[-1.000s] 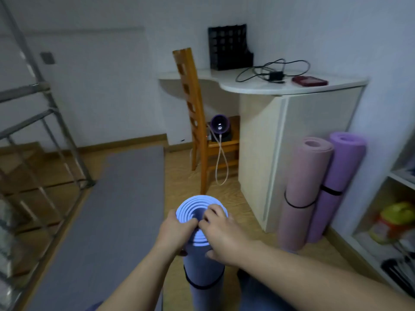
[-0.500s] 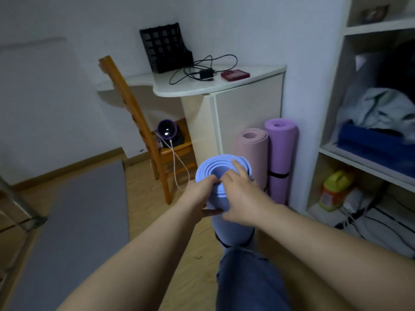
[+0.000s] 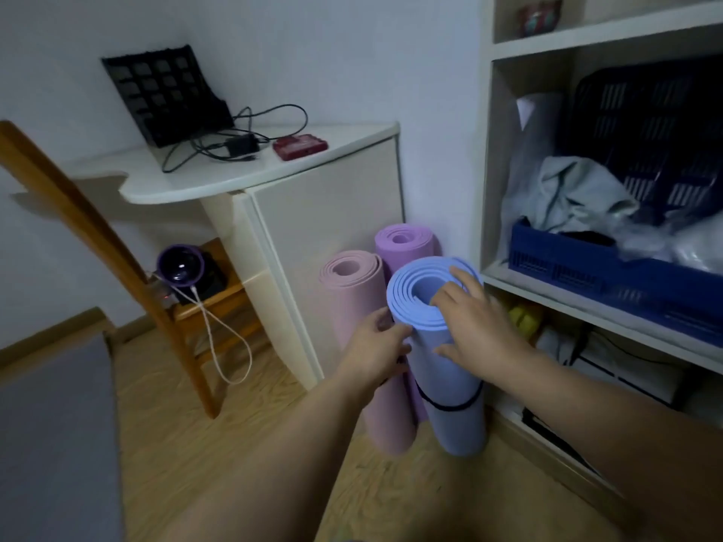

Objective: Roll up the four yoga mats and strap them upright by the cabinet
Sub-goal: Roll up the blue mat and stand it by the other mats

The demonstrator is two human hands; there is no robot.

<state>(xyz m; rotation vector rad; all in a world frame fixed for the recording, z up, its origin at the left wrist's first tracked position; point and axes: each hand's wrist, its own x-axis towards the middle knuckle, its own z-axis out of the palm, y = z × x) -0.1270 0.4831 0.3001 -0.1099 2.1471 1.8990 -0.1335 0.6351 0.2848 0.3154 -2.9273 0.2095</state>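
Note:
A rolled blue yoga mat (image 3: 450, 385) with a black strap (image 3: 446, 404) round it stands upright on the floor between the white cabinet (image 3: 324, 228) and the shelf unit. My left hand (image 3: 375, 350) grips its upper left side. My right hand (image 3: 473, 322) holds the top rim, fingers over the spiral end and thumb on the side. Behind it a rolled pink mat (image 3: 360, 326) and a rolled purple mat (image 3: 403, 244) stand upright against the cabinet. A grey mat (image 3: 54, 436) lies flat on the floor at the left.
A wooden chair (image 3: 117, 260) with a purple device and white cable stands left of the cabinet. The open shelf unit (image 3: 587, 291) at the right holds a blue crate, clothes and clutter. A black file rack, cables and a red case sit on the desk top (image 3: 234, 170).
Both hands carried the blue roll right and forward, from mid-floor to beside the pink and purple rolls. The view turned right toward the shelves.

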